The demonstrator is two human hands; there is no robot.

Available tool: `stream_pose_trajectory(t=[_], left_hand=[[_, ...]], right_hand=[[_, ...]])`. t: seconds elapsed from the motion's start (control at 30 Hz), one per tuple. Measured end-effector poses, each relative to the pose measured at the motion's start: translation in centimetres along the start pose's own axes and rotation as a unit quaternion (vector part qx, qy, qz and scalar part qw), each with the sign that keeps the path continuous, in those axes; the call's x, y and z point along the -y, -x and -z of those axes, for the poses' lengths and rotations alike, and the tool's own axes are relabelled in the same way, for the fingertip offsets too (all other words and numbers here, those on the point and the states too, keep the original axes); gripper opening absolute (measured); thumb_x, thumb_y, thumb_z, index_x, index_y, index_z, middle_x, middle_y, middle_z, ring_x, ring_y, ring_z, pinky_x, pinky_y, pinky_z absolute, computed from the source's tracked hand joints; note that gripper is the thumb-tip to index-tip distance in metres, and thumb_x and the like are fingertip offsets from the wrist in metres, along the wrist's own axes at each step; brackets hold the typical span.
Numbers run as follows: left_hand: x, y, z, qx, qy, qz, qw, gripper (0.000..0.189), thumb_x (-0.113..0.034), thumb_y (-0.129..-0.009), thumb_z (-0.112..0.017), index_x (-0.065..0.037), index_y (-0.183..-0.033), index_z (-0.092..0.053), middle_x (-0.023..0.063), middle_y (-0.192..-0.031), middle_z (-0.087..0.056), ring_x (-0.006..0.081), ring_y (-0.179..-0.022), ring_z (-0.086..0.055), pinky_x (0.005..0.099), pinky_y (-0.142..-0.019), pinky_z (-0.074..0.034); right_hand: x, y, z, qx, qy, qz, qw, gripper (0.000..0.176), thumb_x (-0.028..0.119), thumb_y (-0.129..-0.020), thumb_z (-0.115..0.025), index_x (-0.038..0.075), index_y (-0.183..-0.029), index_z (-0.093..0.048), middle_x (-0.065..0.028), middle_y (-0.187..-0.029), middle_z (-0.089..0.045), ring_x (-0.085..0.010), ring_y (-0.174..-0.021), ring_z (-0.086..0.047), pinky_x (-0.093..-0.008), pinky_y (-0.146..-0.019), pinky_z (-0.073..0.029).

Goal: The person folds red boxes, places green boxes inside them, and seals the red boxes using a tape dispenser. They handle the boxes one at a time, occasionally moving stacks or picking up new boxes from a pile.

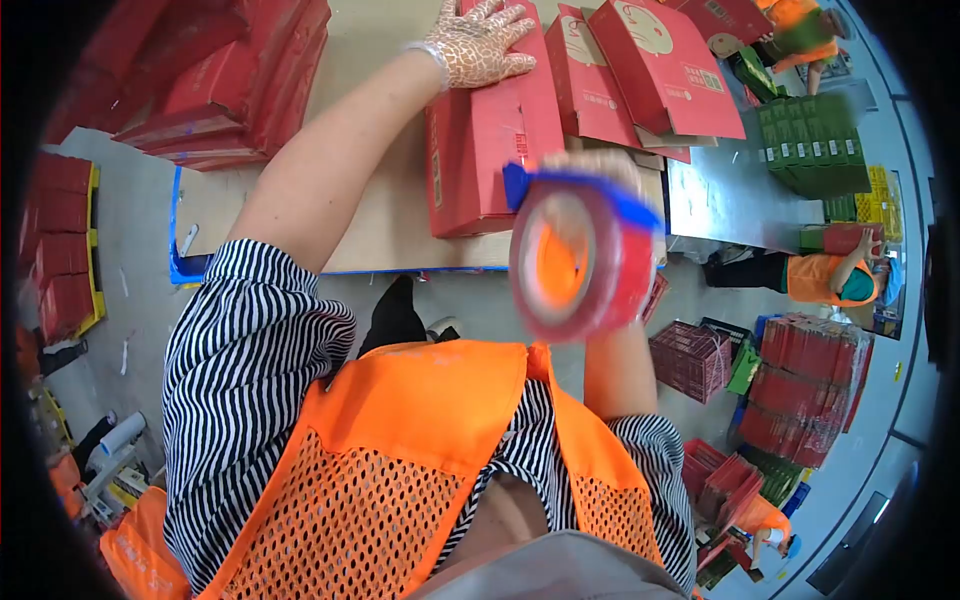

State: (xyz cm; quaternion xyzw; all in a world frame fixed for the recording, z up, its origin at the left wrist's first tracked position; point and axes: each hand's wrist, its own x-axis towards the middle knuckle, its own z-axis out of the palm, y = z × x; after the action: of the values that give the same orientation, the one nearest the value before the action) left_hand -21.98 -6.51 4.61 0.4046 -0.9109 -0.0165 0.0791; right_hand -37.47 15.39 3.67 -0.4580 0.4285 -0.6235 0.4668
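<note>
A red cardboard box (495, 150) lies on the cardboard-covered table (370, 215). My left hand (480, 45), in a thin patterned glove, rests flat on its top with the fingers spread. A tape dispenser (625, 215) with a blue frame and a big roll of tape is in front of my chest. Gripped round it from behind is my right hand (605, 165), mostly hidden by the roll and smeared by motion. The blue end of the dispenser overlaps the box's near right edge in this view.
Right of the box lie flatter red cartons (670, 70). More red cartons (225, 90) are piled at the table's left. A metal table (720, 190) adjoins on the right, with green crates (815, 140) beyond. A co-worker (825, 275) in an orange vest stands at the right.
</note>
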Motion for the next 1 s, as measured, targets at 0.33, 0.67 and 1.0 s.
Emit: stream_pose_trajectory(t=[0.33,0.67,1.0], left_hand=[[2.3,-0.4,-1.8,0.013,0.087,-0.026,0.996,0.075,-0.051,-0.094,-0.046,-0.007,-0.152,-0.027,0.0145,-0.159,-0.022,0.0339,-0.148,-0.015,0.0542,-0.118,-0.015],[10.1,-8.2,-17.3,-0.115,0.683,0.197,0.694,0.066,-0.054,-0.101,-0.030,-0.006,-0.142,-0.047,0.0148,-0.117,-0.064,0.0236,-0.108,-0.062,0.0426,-0.096,-0.047],[10.1,5.3,-26.5,-0.038,0.390,0.181,0.902,0.049,-0.035,-0.096,-0.052,0.000,-0.130,-0.055,0.0156,-0.105,-0.069,0.0300,-0.096,-0.066,0.0381,-0.083,-0.052]], right_hand=[[-3.8,6.0,2.2,0.098,0.230,0.318,0.914,0.025,0.004,-0.076,-0.074,0.011,-0.096,-0.062,-0.0140,-0.104,-0.072,-0.0312,-0.106,-0.068,-0.0521,-0.100,-0.047],[-0.8,-2.7,1.9,0.071,0.249,0.387,0.885,0.025,0.010,-0.084,-0.067,0.012,-0.108,-0.060,-0.0130,-0.113,-0.070,-0.0313,-0.108,-0.067,-0.0534,-0.101,-0.046],[-0.4,-24.6,-3.5,0.061,-0.207,-0.041,0.975,0.033,0.037,-0.099,-0.049,0.006,-0.096,-0.058,-0.0085,-0.089,-0.066,-0.0163,-0.081,-0.066,-0.0321,-0.076,-0.057]])
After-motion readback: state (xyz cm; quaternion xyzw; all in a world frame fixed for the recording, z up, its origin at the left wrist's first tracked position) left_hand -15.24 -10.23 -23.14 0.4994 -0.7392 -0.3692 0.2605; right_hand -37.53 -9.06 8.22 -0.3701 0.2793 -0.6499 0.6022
